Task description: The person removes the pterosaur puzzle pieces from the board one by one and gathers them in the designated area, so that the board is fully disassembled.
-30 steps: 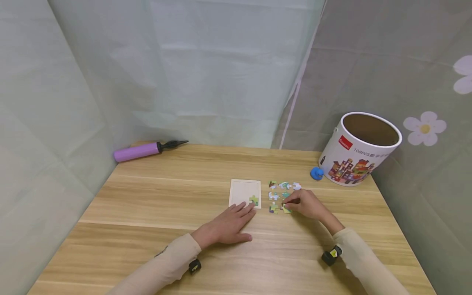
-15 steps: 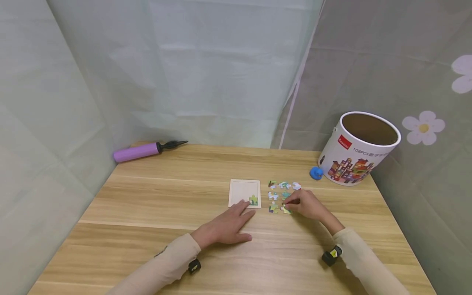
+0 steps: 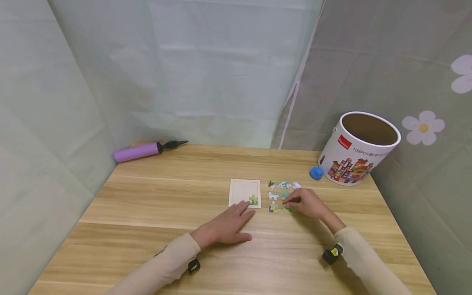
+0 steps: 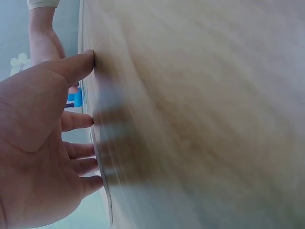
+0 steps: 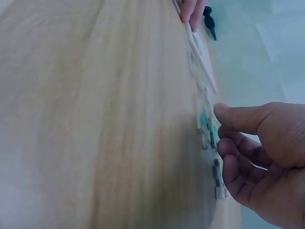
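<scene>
A shallow square wooden puzzle tray lies mid-table with a green puzzle piece in its near right corner. My left hand, fingers spread and straight, rests its fingertips at the tray's near edge, beside that piece. Right of the tray, several loose jigsaw pieces lie in rows. Over the near right one, a green piece, my right hand has its thumb and forefinger right at the far edge. In the right wrist view a gap shows between thumb and curled fingers; whether they pinch the piece I cannot tell.
A large white tub with printed toy blocks stands at the back right. In front of it sits a blue rubber duck. A purple hand pump lies at the back left. Curtains hang behind the table.
My left fingertips have shifted slightly left along the tray's near edge, showing more of the corner piece. My right hand has edged slightly away from the near right piece, which now looks less covered.
</scene>
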